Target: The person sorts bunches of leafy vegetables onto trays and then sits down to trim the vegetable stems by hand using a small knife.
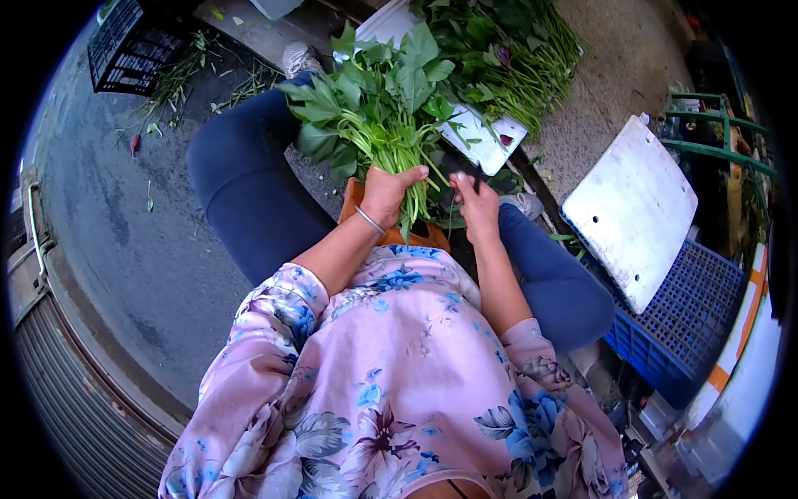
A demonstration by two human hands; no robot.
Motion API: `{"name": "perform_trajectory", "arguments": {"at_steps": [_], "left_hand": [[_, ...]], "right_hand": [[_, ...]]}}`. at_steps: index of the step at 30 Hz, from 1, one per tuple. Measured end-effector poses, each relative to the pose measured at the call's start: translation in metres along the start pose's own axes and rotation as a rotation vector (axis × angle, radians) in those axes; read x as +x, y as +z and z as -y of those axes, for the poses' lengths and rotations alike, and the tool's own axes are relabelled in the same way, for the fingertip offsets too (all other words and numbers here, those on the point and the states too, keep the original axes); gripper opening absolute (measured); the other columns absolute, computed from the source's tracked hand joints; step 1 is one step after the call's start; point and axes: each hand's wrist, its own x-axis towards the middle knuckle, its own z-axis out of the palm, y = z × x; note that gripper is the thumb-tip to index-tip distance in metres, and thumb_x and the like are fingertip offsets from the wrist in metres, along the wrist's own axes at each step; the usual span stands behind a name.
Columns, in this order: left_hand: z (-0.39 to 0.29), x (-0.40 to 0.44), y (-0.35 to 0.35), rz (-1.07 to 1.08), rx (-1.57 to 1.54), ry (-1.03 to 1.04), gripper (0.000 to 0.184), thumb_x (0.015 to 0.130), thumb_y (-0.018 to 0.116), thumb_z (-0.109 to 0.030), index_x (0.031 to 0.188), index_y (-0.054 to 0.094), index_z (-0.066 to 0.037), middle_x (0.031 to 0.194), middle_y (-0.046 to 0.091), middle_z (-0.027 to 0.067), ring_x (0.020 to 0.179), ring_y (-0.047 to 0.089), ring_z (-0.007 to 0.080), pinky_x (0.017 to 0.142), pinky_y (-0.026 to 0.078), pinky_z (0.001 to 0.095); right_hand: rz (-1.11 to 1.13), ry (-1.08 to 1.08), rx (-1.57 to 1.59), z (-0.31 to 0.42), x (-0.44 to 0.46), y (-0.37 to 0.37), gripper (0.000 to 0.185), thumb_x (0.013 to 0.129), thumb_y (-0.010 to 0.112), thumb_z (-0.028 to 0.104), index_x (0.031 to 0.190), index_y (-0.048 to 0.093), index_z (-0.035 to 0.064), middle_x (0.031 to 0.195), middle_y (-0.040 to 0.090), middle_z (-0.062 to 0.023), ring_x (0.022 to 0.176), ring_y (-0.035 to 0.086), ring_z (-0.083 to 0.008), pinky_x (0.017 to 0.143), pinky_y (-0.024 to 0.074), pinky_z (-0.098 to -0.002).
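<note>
My left hand (389,196), with a bracelet at its wrist, is wrapped round the stems of a bunch of leafy greens (378,108). The broad leaves fan out away from me and the pale green stem ends point down between my knees. Just to the right, my right hand (478,206) is closed in a pinch, apart from the stems. A small dark thing shows at its fingertips, too unclear to name. Beneath the bunch an orange-brown object (352,200) is partly hidden.
A large heap of long-stemmed greens (532,66) lies beyond my hands, beside a white board (486,137). At right, a white panel (636,212) leans on a blue crate (673,324). A black crate (133,46) stands at far left, with scattered leaf scraps on the ground.
</note>
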Motion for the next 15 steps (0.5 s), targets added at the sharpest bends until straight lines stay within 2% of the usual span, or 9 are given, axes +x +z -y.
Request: {"name": "perform_trajectory", "arguments": {"at_steps": [2,4,6,9,15], "left_hand": [[0.0,0.0,-0.001,0.012,0.029,0.001,0.026,0.069,0.062,0.007,0.092,0.053,-0.001,0.081,0.059,0.0053,0.068,0.058,0.0152,0.062,0.049,0.0269],[0.002,-0.001,-0.003,0.007,0.212,0.009,0.03,0.068,0.062,0.009,0.094,0.053,0.0,0.084,0.059,0.0053,0.071,0.058,0.0145,0.062,0.049,0.0269],[0.009,0.0,-0.001,0.005,0.229,0.06,0.032,0.067,0.062,0.01,0.096,0.053,0.0,0.086,0.059,0.005,0.072,0.057,0.0142,0.063,0.049,0.0267],[0.01,0.002,-0.001,0.016,0.245,0.095,0.036,0.064,0.063,0.012,0.097,0.053,0.0,0.087,0.059,0.0039,0.073,0.057,0.0132,0.064,0.049,0.0263],[0.014,0.006,-0.005,0.006,0.331,0.101,0.037,0.063,0.065,0.01,0.096,0.053,-0.001,0.086,0.058,0.0035,0.074,0.056,0.0127,0.065,0.048,0.0255]], "right_hand": [[0.199,-0.069,-0.062,0.022,0.0,0.015,0.022,0.076,0.063,0.019,0.086,0.061,-0.0013,0.075,0.059,-0.0038,0.062,0.049,-0.0074,0.057,0.0396,-0.0209],[0.215,-0.13,-0.071,0.016,0.009,0.029,0.022,0.075,0.064,0.019,0.085,0.061,-0.0011,0.074,0.059,-0.0033,0.062,0.05,-0.0072,0.058,0.04,-0.0209],[0.286,-0.207,-0.082,0.017,0.018,0.036,0.022,0.071,0.068,0.017,0.081,0.059,-0.0008,0.072,0.058,-0.003,0.061,0.051,-0.008,0.058,0.0421,-0.0216],[0.365,-0.179,-0.073,0.024,0.027,0.035,0.02,0.07,0.068,0.014,0.079,0.058,-0.001,0.071,0.058,-0.0036,0.061,0.052,-0.0087,0.057,0.043,-0.022],[0.318,-0.235,-0.138,0.014,0.029,0.033,0.017,0.07,0.065,0.012,0.078,0.058,-0.0017,0.069,0.059,-0.0036,0.06,0.053,-0.0089,0.057,0.0441,-0.0228]]}}
